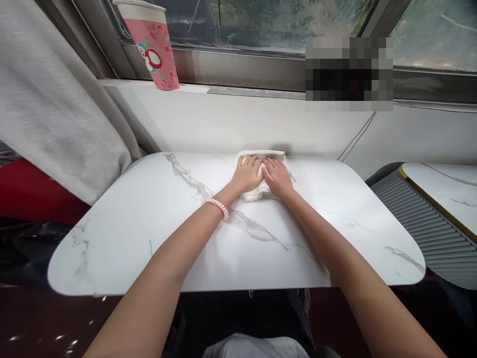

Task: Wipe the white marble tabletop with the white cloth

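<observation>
Bare forearms (164,263) reach across the marbled counter (126,219), left hand (247,176) and right hand (278,179) flat on a white cloth (257,194).
Fingers (275,163) of both are slightly spread, the cloth directly beneath them and its far edge just beyond; a pink cup (153,47) stands well apart to their left.

Cloth (255,194), back edge of table (112,223): partly hidden under left hand (248,175) and right hand (278,178). Cup (156,52): rim clipped at top. Dark object (341,79): pixelated, nature uncertain.
</observation>
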### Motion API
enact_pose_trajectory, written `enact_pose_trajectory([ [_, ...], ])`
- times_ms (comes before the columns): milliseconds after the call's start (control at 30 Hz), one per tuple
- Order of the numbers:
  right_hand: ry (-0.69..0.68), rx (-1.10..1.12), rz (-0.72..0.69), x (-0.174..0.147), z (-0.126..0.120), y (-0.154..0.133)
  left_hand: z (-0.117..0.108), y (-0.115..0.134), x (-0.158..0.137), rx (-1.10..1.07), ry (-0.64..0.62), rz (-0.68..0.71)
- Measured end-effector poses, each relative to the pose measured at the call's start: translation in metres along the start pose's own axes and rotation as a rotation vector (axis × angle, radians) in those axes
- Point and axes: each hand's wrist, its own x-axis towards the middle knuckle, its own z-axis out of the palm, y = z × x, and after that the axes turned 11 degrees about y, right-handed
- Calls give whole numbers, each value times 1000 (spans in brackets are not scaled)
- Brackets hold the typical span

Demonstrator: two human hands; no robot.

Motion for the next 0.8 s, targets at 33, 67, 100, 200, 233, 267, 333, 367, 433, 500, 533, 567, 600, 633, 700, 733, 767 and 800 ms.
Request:
enact_pose_trajectory([
  [33,0,-3,-15,-7,-3,-3,-3,3,-8,2,-3,-1],
  [67,0,-6,-30,-15,-5,-6,-7,6,-16,6,-5,0],
  [100,0,-9,-44,-23,-9,-9,-10,9,-25,11,-5,2],
  [200,-9,-19,-81,-50,-20,-21,-22,20,-53,28,-6,9],
  [233,-16,-23,-94,-60,-25,-26,-27,24,-64,35,-9,10],
  [267,-24,-26,-105,-70,-30,-32,-32,29,-75,42,-18,11],
  [333,-41,-31,-121,-92,-42,-43,-41,40,-99,60,-44,5],
  [367,-49,-32,-127,-103,-48,-49,-46,46,-112,70,-59,2],
  [433,-72,-21,-166,-127,-60,-60,-54,58,-137,102,-64,-26],
  [500,-82,-23,-197,-149,-71,-69,-63,68,-161,121,-73,-10],
  [533,-85,-26,-210,-158,-76,-73,-67,71,-172,123,-80,3],
  [567,-85,-28,-223,-167,-79,-77,-71,73,-181,119,-88,20],
  [600,-86,-27,-238,-173,-83,-80,-75,73,-188,111,-94,36],
  [633,-90,-20,-257,-177,-85,-82,-79,73,-194,101,-101,51],
  [700,-108,6,-298,-181,-89,-86,-86,68,-201,78,-119,76],
  [733,-120,22,-314,-180,-89,-87,-89,65,-203,68,-127,82],
  [767,-133,37,-324,-177,-88,-88,-91,62,-203,61,-134,85],
  [800,-144,52,-329,-173,-87,-89,-93,59,-202,55,-138,84],
])
